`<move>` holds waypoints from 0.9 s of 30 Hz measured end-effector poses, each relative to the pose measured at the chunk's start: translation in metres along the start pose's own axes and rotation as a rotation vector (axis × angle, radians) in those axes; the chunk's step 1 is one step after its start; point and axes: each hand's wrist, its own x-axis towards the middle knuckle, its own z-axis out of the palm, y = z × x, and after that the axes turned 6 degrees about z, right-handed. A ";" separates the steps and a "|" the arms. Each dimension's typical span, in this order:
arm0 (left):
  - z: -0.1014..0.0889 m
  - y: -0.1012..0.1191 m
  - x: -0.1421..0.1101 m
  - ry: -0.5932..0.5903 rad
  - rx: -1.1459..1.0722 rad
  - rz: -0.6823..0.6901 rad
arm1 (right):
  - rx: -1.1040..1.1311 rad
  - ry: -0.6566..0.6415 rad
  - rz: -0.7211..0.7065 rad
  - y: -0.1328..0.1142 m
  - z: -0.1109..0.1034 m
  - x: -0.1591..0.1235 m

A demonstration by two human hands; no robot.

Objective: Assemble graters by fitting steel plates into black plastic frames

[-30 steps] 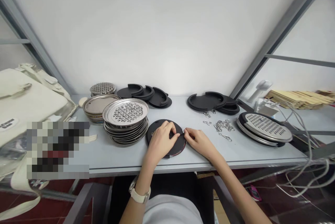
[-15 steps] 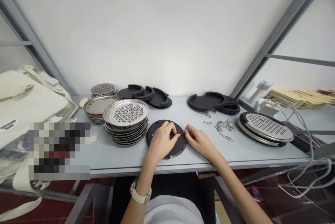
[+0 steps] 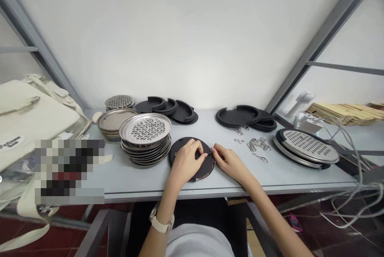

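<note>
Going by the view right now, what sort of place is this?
Probably a small workshop: stacked metal graters, several round black covers and loose metal clips lie on one table.

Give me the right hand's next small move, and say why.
Probably a small inward press at the right edge of the black disc: the right hand is pinched together there, and the left hand lies over the disc, seemingly bracing it.

To my far left I noted a cream bag; to my far right, stacked pale yellow boards, with white cables hanging nearer me. A pink object lay low, beyond the table edge.
</note>
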 end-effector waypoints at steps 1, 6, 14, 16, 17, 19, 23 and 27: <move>0.000 0.000 0.000 0.002 -0.003 0.001 | -0.001 -0.004 0.003 0.000 0.000 0.000; -0.002 0.001 -0.001 -0.011 -0.028 0.033 | -0.001 -0.011 0.007 0.001 0.000 0.000; -0.002 0.000 -0.003 -0.039 -0.022 0.041 | 0.035 -0.045 -0.013 0.001 -0.002 0.000; -0.001 0.000 -0.002 -0.040 -0.013 0.034 | 0.043 -0.059 -0.013 0.002 -0.003 0.000; -0.001 -0.001 -0.002 -0.039 -0.010 0.033 | 0.046 -0.064 -0.012 0.002 -0.004 0.000; 0.000 -0.002 -0.001 -0.035 -0.010 0.036 | 0.052 -0.068 -0.004 0.002 -0.004 0.000; 0.001 -0.003 -0.001 -0.024 -0.012 0.042 | 0.056 -0.075 0.006 0.003 -0.004 -0.001; 0.001 -0.003 -0.002 -0.019 -0.017 0.044 | 0.053 -0.072 0.020 0.004 -0.003 0.000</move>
